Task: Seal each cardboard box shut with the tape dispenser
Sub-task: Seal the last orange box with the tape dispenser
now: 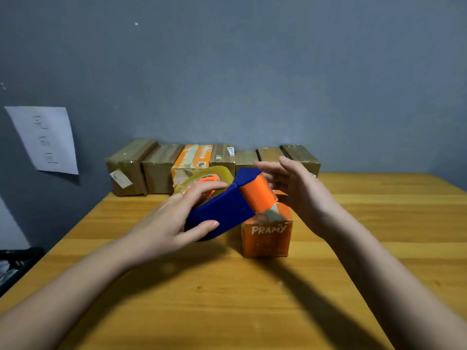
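A handwritten paper sheet (pixel 44 138) hangs on the grey wall (pixel 252 72) above a wooden table (pixel 227 299).

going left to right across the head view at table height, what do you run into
Sheet of paper on the wall → left hand → tape dispenser → orange box marked PRAMY → right hand. The row of taped boxes along the wall spans the middle, so it is left out.
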